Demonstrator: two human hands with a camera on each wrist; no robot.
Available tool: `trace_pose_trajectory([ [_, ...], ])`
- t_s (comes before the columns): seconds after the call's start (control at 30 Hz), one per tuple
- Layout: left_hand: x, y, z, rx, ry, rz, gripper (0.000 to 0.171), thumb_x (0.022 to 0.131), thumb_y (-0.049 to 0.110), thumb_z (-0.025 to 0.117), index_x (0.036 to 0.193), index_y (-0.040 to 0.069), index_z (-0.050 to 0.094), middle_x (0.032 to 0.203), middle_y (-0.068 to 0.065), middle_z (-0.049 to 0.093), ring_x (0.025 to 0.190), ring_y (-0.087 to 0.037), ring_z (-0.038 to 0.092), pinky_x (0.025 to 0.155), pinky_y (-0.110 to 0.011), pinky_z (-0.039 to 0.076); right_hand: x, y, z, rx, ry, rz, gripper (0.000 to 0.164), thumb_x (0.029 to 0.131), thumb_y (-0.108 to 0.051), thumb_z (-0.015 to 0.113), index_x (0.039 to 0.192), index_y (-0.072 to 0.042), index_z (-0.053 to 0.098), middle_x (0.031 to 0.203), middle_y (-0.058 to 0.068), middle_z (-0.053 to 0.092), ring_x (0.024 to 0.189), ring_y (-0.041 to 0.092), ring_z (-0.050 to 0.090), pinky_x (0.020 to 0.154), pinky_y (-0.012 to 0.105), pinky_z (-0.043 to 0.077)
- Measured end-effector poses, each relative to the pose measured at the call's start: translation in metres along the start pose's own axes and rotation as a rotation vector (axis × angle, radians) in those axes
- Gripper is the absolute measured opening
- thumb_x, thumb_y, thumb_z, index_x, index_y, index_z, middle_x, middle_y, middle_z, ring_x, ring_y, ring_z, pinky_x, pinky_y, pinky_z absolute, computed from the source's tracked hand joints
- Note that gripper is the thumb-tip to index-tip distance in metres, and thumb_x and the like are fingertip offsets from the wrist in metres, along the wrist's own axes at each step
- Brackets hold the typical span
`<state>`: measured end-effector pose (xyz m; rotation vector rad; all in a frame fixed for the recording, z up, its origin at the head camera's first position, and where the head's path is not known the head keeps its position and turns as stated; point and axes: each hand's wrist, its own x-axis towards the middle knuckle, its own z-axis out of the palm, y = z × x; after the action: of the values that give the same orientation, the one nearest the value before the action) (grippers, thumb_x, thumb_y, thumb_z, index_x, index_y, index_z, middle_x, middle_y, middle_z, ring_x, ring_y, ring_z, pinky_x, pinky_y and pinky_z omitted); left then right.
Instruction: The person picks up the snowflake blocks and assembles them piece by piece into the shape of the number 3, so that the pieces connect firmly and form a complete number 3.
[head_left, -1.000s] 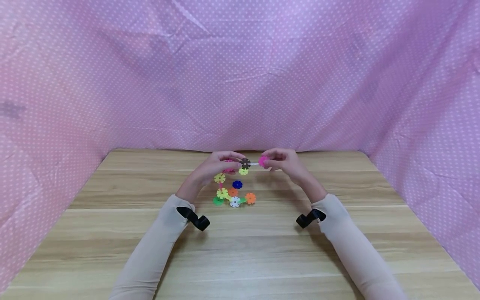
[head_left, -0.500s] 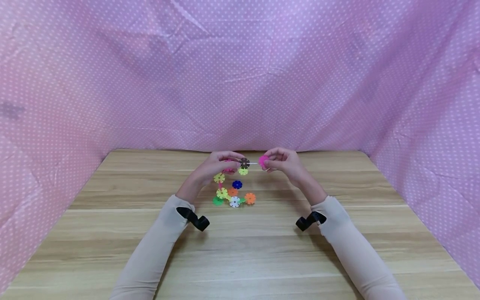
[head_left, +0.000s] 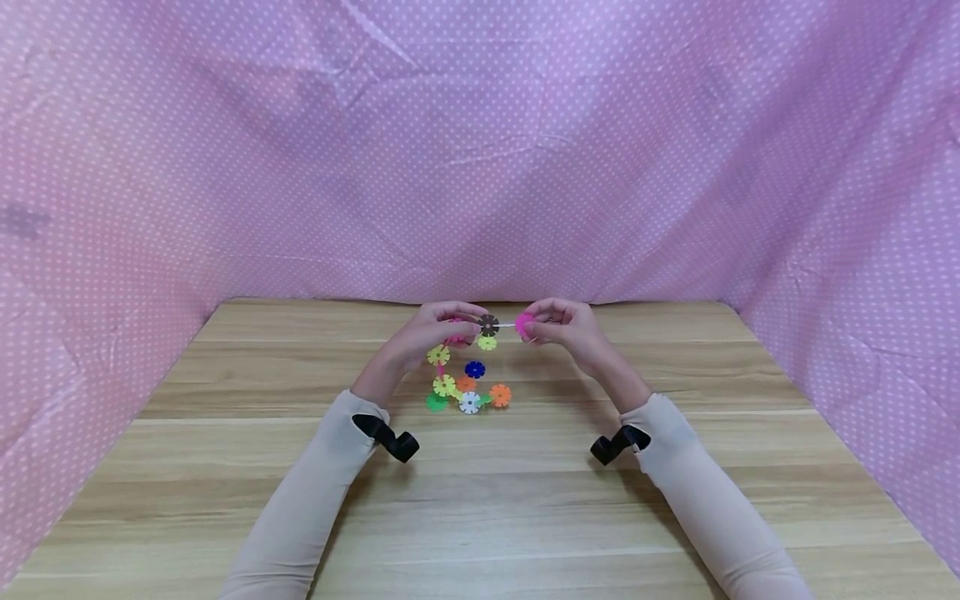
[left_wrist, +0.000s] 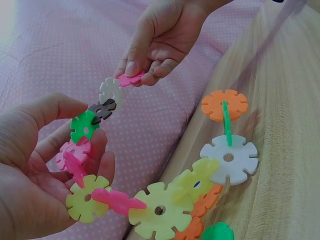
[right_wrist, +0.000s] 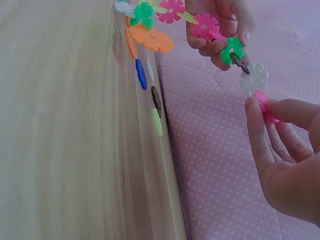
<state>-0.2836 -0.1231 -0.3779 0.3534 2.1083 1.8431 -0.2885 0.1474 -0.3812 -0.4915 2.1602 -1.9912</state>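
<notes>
Both hands hold a chain of interlocked snowflake discs up over the far part of the table. My left hand [head_left: 431,327] grips it, thumb and fingers about a green snowflake disc [left_wrist: 84,126]. Beyond that follow a brown disc [head_left: 488,325] and a whitish disc [right_wrist: 254,79]. My right hand [head_left: 567,327] pinches a pink snowflake disc [right_wrist: 262,100] between thumb and fingers, its edge right at the whitish disc's rim. From the left hand the chain bends back through pink and yellow discs [left_wrist: 160,210] to a white disc [left_wrist: 229,159] and an orange end disc [left_wrist: 225,104].
Several loose discs lie on the wooden table [head_left: 480,500] beneath the chain, among them a blue disc [head_left: 475,369], an orange disc [head_left: 466,384], and a yellow-green disc [head_left: 487,342]. Pink dotted cloth [head_left: 480,167] hangs behind the table's far edge.
The right hand and its pink disc have shifted slightly left, toward the left hand. The left hand's grip looks the same, and the loose discs have not moved.
</notes>
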Motion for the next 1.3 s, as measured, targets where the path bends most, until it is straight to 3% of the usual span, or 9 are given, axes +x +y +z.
trace_pose_trajectory([
  [0.33, 0.000, -0.001, 0.002, 0.000, -0.003, -0.012, 0.032, 0.097, 0.017, 0.070, 0.128, 0.013, 0.069, 0.127, -0.011, 0.067, 0.125, -0.048, 0.058, 0.110, -0.058, 0.047, 0.000, 0.003, 0.004, 0.027, -0.011, -0.055, 0.024, 0.091, 0.004, 0.071, 0.113, 0.011, 0.064, 0.091, 0.000, 0.077, 0.081, 0.015, 0.075, 0.081, 0.041, 0.064],
  [0.43, -0.001, -0.001, 0.001, 0.020, -0.015, -0.001, 0.032, 0.097, 0.021, 0.071, 0.128, 0.015, 0.069, 0.125, -0.009, 0.069, 0.118, -0.047, 0.058, 0.093, -0.043, 0.057, -0.001, 0.003, 0.003, 0.015, -0.001, -0.084, 0.026, 0.091, 0.004, 0.072, 0.114, 0.014, 0.063, 0.091, 0.000, 0.078, 0.081, 0.015, 0.075, 0.081, 0.045, 0.063],
  [0.57, -0.001, 0.000, 0.000, 0.046, -0.025, 0.022, 0.032, 0.096, 0.023, 0.072, 0.128, 0.016, 0.070, 0.120, -0.008, 0.071, 0.110, -0.048, 0.056, 0.073, -0.030, 0.051, -0.001, 0.003, 0.003, 0.001, 0.018, -0.114, 0.027, 0.089, 0.004, 0.073, 0.112, 0.015, 0.065, 0.091, 0.003, 0.078, 0.079, 0.015, 0.075, 0.078, 0.038, 0.064],
  [0.77, -0.001, -0.001, -0.001, 0.064, -0.016, 0.040, 0.031, 0.097, 0.023, 0.071, 0.127, 0.014, 0.071, 0.117, -0.007, 0.073, 0.112, -0.048, 0.058, 0.080, -0.036, 0.053, -0.002, -0.002, 0.007, -0.038, 0.016, -0.161, 0.023, 0.088, 0.005, 0.074, 0.109, 0.014, 0.068, 0.093, 0.011, 0.078, 0.078, 0.015, 0.075, 0.073, 0.032, 0.064],
  [0.9, -0.002, 0.001, -0.001, 0.072, -0.011, 0.057, 0.030, 0.097, 0.021, 0.070, 0.127, 0.012, 0.071, 0.113, -0.008, 0.074, 0.108, -0.050, 0.056, 0.074, -0.031, 0.052, -0.002, -0.005, 0.008, -0.038, 0.022, -0.162, 0.023, 0.088, 0.005, 0.074, 0.109, 0.015, 0.068, 0.093, 0.009, 0.078, 0.078, 0.013, 0.075, 0.072, 0.030, 0.064],
  [1.0, -0.003, 0.003, -0.001, 0.074, -0.021, 0.066, 0.030, 0.097, 0.020, 0.070, 0.127, 0.011, 0.071, 0.113, -0.008, 0.074, 0.108, -0.049, 0.056, 0.079, -0.038, 0.054, -0.003, -0.008, 0.007, -0.052, 0.011, -0.133, 0.024, 0.089, 0.004, 0.074, 0.110, 0.015, 0.068, 0.091, 0.006, 0.078, 0.078, 0.013, 0.075, 0.073, 0.031, 0.064],
  [1.17, -0.005, 0.006, -0.001, 0.121, -0.067, 0.084, 0.031, 0.096, 0.021, 0.072, 0.126, 0.012, 0.072, 0.115, -0.010, 0.074, 0.114, -0.046, 0.061, 0.098, -0.058, 0.050, -0.004, -0.012, -0.001, -0.150, -0.069, -0.033, 0.024, 0.090, -0.002, 0.075, 0.110, 0.009, 0.070, 0.090, 0.006, 0.079, 0.078, 0.016, 0.076, 0.079, 0.045, 0.064],
  [1.3, -0.005, 0.008, -0.002, 0.179, -0.115, 0.095, 0.030, 0.096, 0.021, 0.072, 0.125, 0.011, 0.072, 0.118, -0.010, 0.074, 0.115, -0.036, 0.065, 0.103, -0.057, 0.049, -0.006, -0.016, -0.006, -0.227, -0.149, 0.034, 0.022, 0.091, -0.007, 0.076, 0.109, 0.005, 0.073, 0.094, 0.011, 0.079, 0.082, 0.018, 0.077, 0.084, 0.056, 0.061],
])
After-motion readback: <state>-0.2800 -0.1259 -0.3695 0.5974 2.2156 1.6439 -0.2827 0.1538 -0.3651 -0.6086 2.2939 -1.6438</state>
